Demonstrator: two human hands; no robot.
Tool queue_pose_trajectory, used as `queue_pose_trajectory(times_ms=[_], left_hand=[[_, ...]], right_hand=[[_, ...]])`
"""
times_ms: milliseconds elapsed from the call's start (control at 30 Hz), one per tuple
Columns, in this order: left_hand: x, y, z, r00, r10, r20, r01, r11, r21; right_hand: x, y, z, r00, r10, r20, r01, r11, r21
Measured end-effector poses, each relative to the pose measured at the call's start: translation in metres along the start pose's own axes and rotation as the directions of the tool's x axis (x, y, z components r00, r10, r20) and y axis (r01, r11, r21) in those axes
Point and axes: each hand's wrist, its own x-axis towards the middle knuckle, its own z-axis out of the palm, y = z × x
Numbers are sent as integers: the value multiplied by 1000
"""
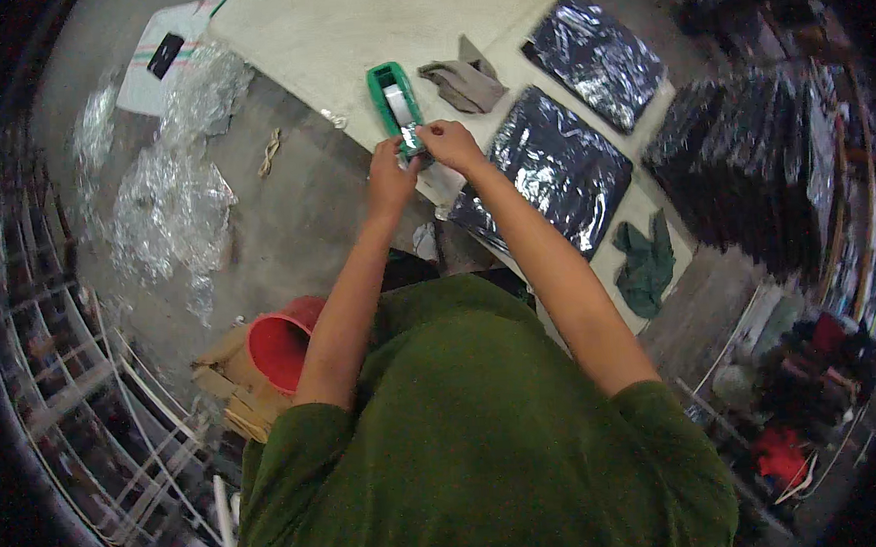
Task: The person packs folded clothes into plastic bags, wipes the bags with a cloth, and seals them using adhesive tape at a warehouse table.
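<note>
Both my hands are at the near end of a green tape dispenser [379,91] with a roll of clear tape, on a pale table [306,28]. My left hand [392,175] has its fingers at the dispenser's cutting end; whether it grips tape there is too small to tell. My right hand [450,145] is bent with thumb and forefinger close together at the tape's end, and what lies between them is unclear. Right of the hands lies a dark garment in a clear plastic bag [551,163], partly behind my right forearm. A second bagged dark garment [597,57] lies beyond it.
A grey-brown cloth [465,82] and a dark green cloth [644,266] lie on the table. Crumpled clear plastic [167,206] covers floor at left, near a white sack with a black phone [166,56]. A red bucket [282,348] stands by my left arm. Stacked bagged garments [744,161] are at right.
</note>
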Motion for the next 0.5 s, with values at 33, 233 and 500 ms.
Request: queue_pose_trajectory(times_ms=[33,233,500], left_hand=[[2,-3,0,1000,5,24,-4,1000,-27],[0,-23,-6,994,68,85,-67,998,-4],[-1,-20,-3,997,73,39,-73,997,8]], right_hand=[[14,-1,0,985,104,136,-108,994,28],[-7,6,23,785,-459,-417,387,888,-249],[-52,-3,22,984,68,-167,-79,995,-61]])
